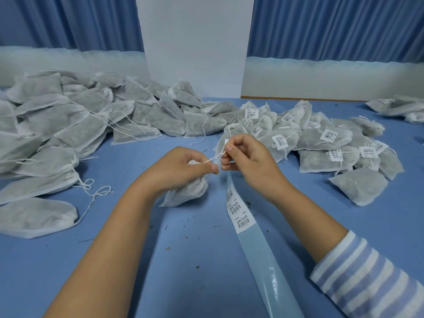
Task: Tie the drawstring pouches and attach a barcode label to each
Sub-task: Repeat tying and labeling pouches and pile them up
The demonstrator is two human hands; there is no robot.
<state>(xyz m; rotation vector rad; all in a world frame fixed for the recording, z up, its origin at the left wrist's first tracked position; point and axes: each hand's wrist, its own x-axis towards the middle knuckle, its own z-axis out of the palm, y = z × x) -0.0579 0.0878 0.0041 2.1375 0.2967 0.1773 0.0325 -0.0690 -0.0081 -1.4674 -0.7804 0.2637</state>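
Pouch sat bunched on the tabletop, its gathered neck gripped by the left hand. Its drawstring ran up and rightward to the right hand, which pinched the strands; the label strip lay nearer that hand.

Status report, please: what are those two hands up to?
Left grip holds the pouch by its neck. Right grip pinches the drawstring, tying underway. Label strip lies alongside, nothing blocking.

The left hand hides the neck of the pouch; at nine o'clock the untied pile is cut off.
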